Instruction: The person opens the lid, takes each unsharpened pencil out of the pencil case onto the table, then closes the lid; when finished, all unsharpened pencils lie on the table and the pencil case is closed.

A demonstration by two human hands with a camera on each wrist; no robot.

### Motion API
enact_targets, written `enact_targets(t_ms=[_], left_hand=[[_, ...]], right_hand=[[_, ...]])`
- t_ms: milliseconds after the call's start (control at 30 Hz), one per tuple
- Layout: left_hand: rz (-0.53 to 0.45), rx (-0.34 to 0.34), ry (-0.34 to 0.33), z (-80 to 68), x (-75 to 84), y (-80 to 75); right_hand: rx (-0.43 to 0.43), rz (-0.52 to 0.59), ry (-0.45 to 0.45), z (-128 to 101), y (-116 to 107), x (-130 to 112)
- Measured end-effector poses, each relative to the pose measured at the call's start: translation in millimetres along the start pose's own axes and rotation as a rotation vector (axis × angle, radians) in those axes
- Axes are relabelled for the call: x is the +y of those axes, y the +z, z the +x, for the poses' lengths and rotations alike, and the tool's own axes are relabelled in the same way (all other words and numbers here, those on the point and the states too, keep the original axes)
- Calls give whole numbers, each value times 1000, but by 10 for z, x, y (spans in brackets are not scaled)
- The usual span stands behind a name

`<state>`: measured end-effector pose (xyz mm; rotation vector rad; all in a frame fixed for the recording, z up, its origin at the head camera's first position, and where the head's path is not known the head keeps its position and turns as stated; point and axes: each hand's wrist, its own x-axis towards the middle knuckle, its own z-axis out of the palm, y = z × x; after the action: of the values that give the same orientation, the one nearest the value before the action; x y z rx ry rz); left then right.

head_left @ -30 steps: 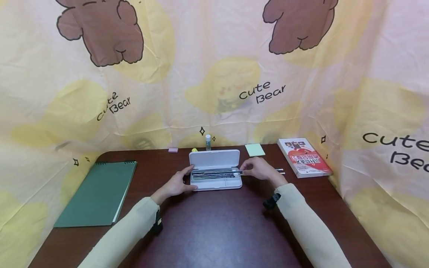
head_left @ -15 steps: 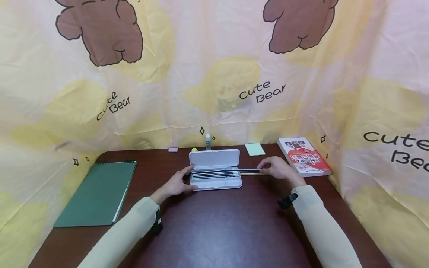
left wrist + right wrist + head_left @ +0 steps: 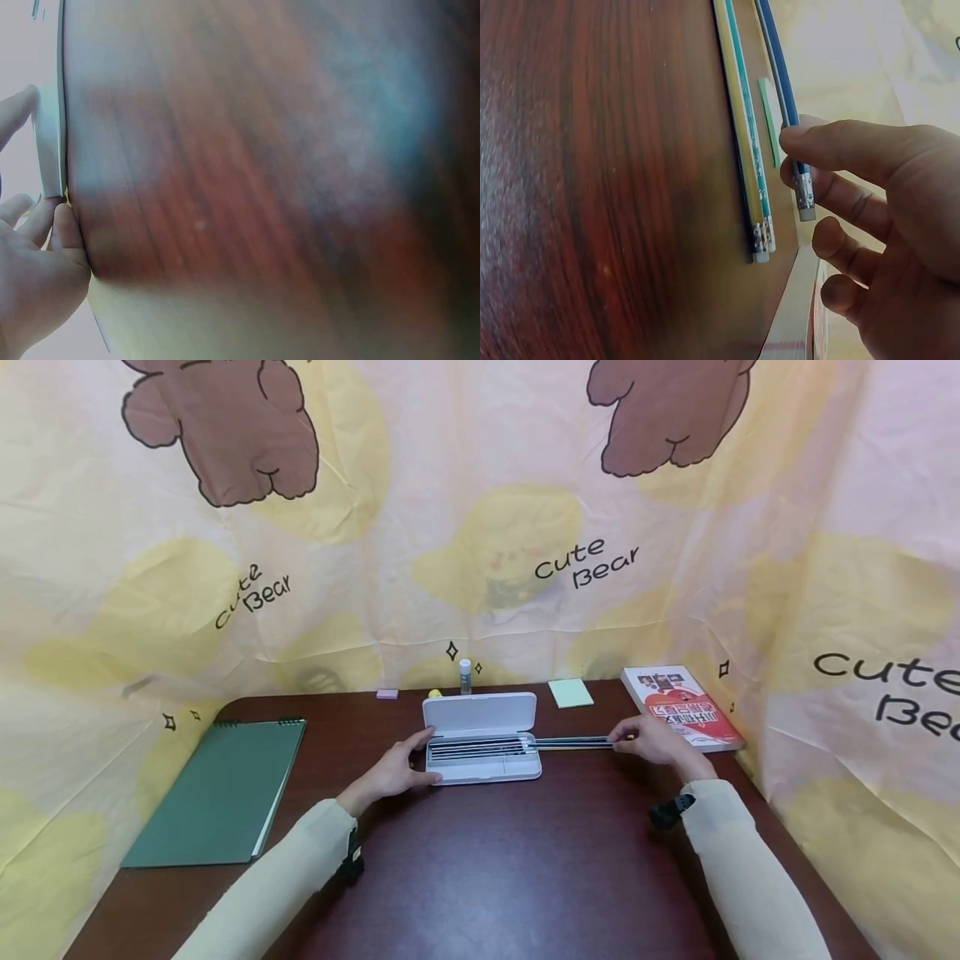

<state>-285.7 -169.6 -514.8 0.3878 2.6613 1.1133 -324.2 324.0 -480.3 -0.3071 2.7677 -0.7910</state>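
Observation:
A white pencil case (image 3: 480, 713) lies with its lid up, and several pencils (image 3: 476, 749) rest in its long compartment. My left hand (image 3: 390, 772) grips the case's left end, thumb at the front and fingers behind. In the right wrist view my right hand (image 3: 907, 187) pinches a blue pencil (image 3: 780, 71) between thumb and forefinger, near its white eraser. That pencil is held above the table, right of the case. Under it lie a yellow pencil (image 3: 739, 112) and a teal-patterned pencil (image 3: 751, 127), side by side on the table, erasers to the right.
A book (image 3: 686, 714) sits at the back right, behind my right hand. At the back are green sticky notes (image 3: 570, 693), a glue stick (image 3: 466, 677), a purple eraser (image 3: 387, 695) and a small yellow item (image 3: 435, 694). A green spiral pad (image 3: 221, 793) lies left.
My right hand has moved to the right, away from the case, drawing the blue pencil along with it. My left hand has stayed on the case.

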Motion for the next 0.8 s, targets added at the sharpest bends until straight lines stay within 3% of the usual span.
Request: enact_targets(t_ms=[800], left_hand=[[-16, 3, -12, -5, 8, -7]], right_hand=[[-34, -92, 43, 18, -18, 32]])
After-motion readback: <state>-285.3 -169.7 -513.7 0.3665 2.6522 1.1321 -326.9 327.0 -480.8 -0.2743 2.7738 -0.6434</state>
